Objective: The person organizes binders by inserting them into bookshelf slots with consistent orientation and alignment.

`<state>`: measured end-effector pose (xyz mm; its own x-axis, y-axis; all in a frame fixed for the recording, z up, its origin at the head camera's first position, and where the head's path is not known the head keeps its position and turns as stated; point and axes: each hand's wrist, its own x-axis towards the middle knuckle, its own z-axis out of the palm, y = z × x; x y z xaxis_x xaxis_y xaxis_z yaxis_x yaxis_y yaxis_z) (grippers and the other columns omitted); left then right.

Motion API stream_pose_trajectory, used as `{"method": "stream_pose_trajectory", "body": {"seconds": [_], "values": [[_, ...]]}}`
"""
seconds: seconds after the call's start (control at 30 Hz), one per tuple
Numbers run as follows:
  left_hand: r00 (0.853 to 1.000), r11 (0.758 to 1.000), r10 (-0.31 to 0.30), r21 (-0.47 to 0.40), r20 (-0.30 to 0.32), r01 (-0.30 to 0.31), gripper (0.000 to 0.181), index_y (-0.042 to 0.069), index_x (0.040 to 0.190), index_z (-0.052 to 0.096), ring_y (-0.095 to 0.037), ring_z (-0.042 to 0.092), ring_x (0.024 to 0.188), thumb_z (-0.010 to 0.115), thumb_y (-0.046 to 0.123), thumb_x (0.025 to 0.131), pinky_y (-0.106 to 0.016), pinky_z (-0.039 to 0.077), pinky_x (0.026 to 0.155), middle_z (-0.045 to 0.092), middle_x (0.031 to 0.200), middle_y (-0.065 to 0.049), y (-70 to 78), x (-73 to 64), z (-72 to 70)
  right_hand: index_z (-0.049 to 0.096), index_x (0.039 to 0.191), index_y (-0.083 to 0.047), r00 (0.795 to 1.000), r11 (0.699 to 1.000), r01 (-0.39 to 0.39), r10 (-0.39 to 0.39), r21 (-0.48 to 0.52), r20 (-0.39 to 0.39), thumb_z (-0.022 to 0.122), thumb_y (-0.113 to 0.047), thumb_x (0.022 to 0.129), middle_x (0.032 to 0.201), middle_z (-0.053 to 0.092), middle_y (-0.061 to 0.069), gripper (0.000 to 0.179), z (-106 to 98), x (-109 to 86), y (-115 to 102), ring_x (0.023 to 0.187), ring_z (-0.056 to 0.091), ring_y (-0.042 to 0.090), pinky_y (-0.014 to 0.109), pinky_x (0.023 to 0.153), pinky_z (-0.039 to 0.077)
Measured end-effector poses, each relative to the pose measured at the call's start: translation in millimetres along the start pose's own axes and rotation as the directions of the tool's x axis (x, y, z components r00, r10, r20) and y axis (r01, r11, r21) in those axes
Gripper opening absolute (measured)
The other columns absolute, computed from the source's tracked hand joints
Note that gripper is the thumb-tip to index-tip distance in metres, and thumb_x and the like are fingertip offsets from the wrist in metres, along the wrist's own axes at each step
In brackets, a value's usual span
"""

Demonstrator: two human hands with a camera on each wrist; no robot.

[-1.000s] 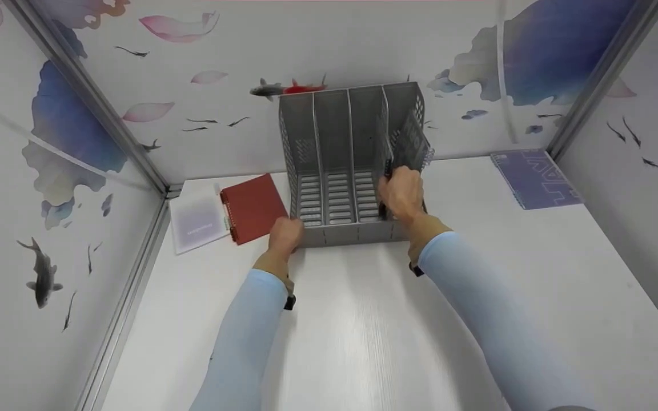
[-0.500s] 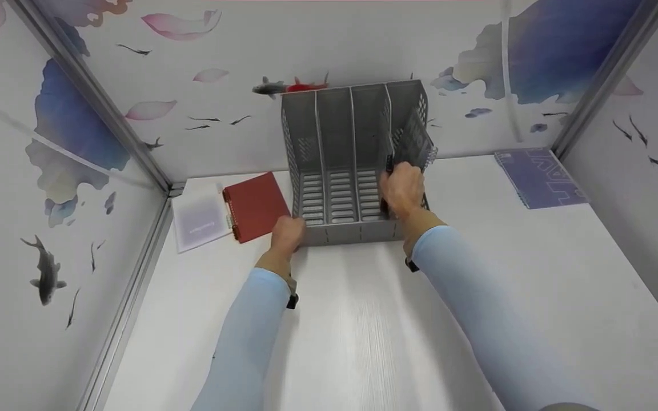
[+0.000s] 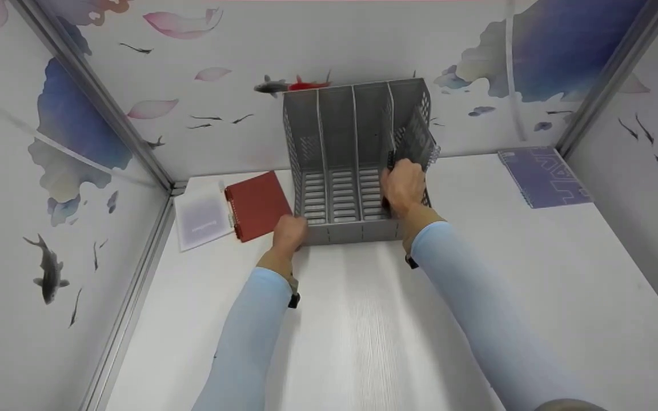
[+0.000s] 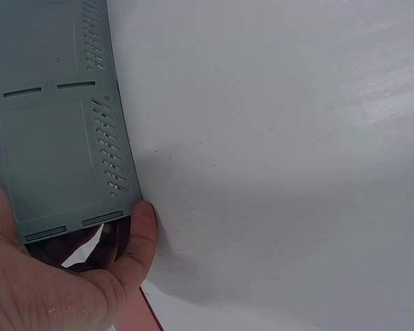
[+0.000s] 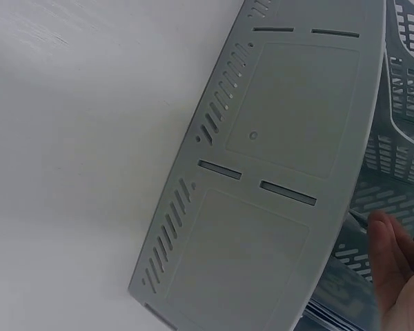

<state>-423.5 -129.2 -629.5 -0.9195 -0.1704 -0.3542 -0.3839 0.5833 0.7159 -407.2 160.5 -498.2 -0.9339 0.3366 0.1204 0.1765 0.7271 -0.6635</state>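
Grey plastic forms the open, four-compartment organiser with perforated sides (image 3: 343,233) that I am working at from afar, standing on the white table (image 3: 352,308) near the back wall (image 3: 357,34). My left hand (image 3: 290,233) grips its near left corner, thumb one side and fingers curled round the other. My right hand (image 3: 404,185) appears curled round a narrow black-edged item (image 3: 390,160) by the rightmost divider (image 3: 387,120); on which side of that divider it sits, I cannot tell. A grey wire-bound notebook (image 3: 417,137) leans in the rightmost compartment.

To do this well, I judge the left hand should brace the corner firmly, since a light plastic frame would probably slide or tip. The right should lower its item straight down, parallel to the divider, and let go only once it meets the slatted floor (image 3: 343,197). Tilting it could snag the neighbouring coil or bend the divider.
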Motion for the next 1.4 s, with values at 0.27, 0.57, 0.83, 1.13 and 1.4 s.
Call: {"method": "stream_pose_trajectory", "body": {"seconds": [0.27, 0.57, 0.83, 1.13, 1.4], "values": [[1.000, 1.000, -0.005, -0.006, 0.002, 0.005, 0.029, 0.008, 0.096, 0.067, -0.023, 0.059, 0.075, 0.045, 0.023, 0.109, -0.037, 0.056, 0.064, 0.056, 0.085, -0.005, 32.2, -49.2, -14.6, 0.077, 0.113, 0.004, 0.999, 0.999, -0.046, 0.046, 0.000, 0.016, 0.062, -0.027, 0.110, 0.109, 0.081, 0.024, 0.035, -2.5, 5.8, -1.6, 0.098, 0.081, 0.038, 0.054, 0.081, 0.066], [1.000, 1.000, 0.021, -0.008, 0.004, -0.021, 0.029, 0.010, 0.088, 0.063, -0.021, 0.057, 0.070, 0.045, 0.022, 0.108, -0.036, 0.054, 0.062, 0.055, 0.079, -0.004, 33.8, -52.3, -15.5, 0.077, 0.119, 0.004, 0.997, 0.997, -0.070, 0.070, 0.015, 0.034, 0.061, -0.031, 0.111, 0.113, 0.081, 0.023, 0.038, -4.7, 5.8, -1.5, 0.098, 0.077, 0.034, 0.053, 0.083, 0.065], [1.000, 1.000, 0.013, 0.008, -0.007, -0.012, 0.031, 0.009, 0.099, 0.072, -0.023, 0.064, 0.078, 0.049, 0.028, 0.106, -0.038, 0.059, 0.064, 0.066, 0.089, -0.005, 18.5, -23.5, -5.0, 0.078, 0.114, 0.003, 0.998, 0.999, -0.043, 0.043, 0.000, 0.034, 0.063, -0.033, 0.109, 0.111, 0.082, 0.024, 0.039, -4.7, 5.9, 1.7, 0.100, 0.080, 0.039, 0.055, 0.082, 0.065], [1.000, 1.000, -0.001, -0.007, -0.007, 0.001, 0.036, 0.002, 0.113, 0.074, -0.025, 0.066, 0.089, 0.046, 0.024, 0.108, -0.038, 0.063, 0.074, 0.069, 0.100, -0.009, 30.4, -49.9, -13.2, 0.076, 0.099, -0.002, 0.999, 0.999, 0.045, -0.045, 0.015, 0.005, 0.066, -0.034, 0.105, 0.093, 0.077, 0.016, 0.034, -3.4, 1.9, 9.1, 0.083, 0.072, 0.029, 0.049, 0.072, 0.061], [1.000, 1.000, -0.006, 0.018, -0.018, 0.006, 0.033, 0.004, 0.115, 0.072, -0.021, 0.061, 0.088, 0.045, 0.023, 0.111, -0.033, 0.057, 0.075, 0.060, 0.096, -0.004, 45.9, -84.5, -24.6, 0.077, 0.105, -0.002, 0.994, 0.996, 0.094, -0.094, 0.002, 0.052, 0.067, -0.036, 0.104, 0.099, 0.079, 0.016, 0.035, -7.5, -0.8, 13.1, 0.087, 0.071, 0.029, 0.053, 0.076, 0.061]]}}
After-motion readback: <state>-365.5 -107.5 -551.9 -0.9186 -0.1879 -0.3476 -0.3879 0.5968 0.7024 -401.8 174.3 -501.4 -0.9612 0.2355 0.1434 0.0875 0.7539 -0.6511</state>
